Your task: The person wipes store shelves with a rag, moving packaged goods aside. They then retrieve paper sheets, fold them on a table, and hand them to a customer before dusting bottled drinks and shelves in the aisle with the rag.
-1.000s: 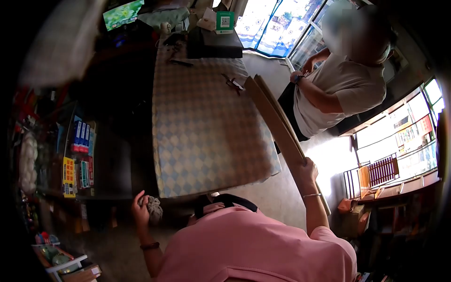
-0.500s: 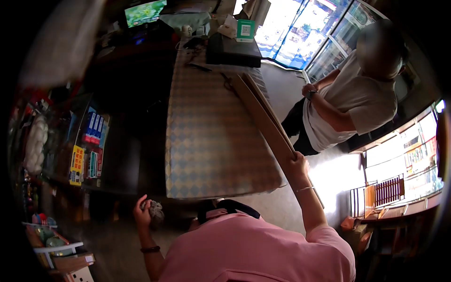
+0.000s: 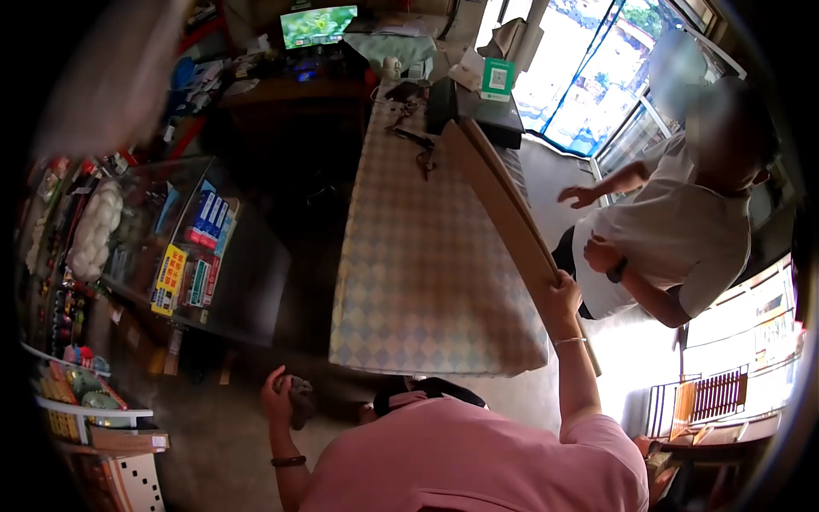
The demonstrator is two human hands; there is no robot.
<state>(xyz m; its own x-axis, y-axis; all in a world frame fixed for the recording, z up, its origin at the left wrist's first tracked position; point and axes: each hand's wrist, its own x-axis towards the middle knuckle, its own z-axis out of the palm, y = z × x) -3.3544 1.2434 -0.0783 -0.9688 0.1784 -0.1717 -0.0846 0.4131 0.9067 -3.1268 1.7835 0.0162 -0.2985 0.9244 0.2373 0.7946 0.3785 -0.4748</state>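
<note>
My right hand (image 3: 563, 299) is closed around the near end of a long, flat piece of folded brown cardboard (image 3: 502, 205). The cardboard slants away from me over the right side of a table with a checked cloth (image 3: 409, 290); its far end reaches a black box (image 3: 503, 115). Low on the left, beside the table's near edge, my left hand (image 3: 275, 398) grips a crumpled grey cloth (image 3: 300, 403). Its fingers are curled against the cloth and partly hidden.
A person in a white T-shirt (image 3: 674, 230) stands right of the table. Glasses (image 3: 425, 160) and small items lie at its far end. To the left is a glass display case (image 3: 247, 282) with boxes (image 3: 205, 222). A lit monitor (image 3: 319, 27) stands at the back.
The view has shifted, so the table and both my hands appear further right. The other person's hands, together before, are now apart, one reaching toward the table. Both my grips stay the same.
</note>
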